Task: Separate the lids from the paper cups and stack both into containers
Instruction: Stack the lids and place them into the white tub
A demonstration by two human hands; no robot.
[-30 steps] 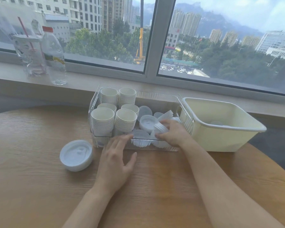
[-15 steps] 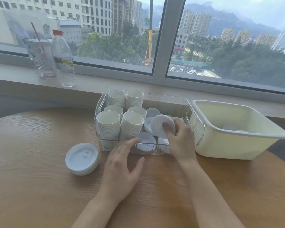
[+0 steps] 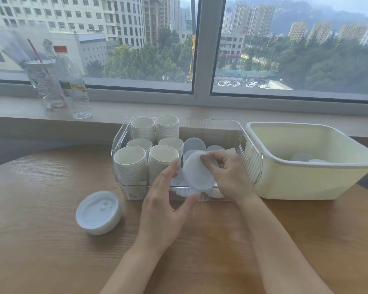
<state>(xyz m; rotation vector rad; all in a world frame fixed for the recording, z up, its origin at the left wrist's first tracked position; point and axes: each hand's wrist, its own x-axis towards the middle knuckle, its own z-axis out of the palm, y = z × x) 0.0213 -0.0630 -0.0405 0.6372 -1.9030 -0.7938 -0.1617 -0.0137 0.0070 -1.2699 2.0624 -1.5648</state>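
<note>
A white lid [image 3: 197, 174] is pinched at its upper edge by the curled fingers of the right hand [image 3: 229, 176], above the front of the clear bin [image 3: 251, 164]. The left hand [image 3: 164, 211] is held open beside the lid, fingers relaxed. Stacked paper cups [image 3: 130, 164] are contained in the bin on the tabletop [image 3: 40, 240].

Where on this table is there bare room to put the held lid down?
Bare wood lies left of the lid stack, and on the table right of the right hand, before the cream bin. The clear bin is crowded with cups.
</note>
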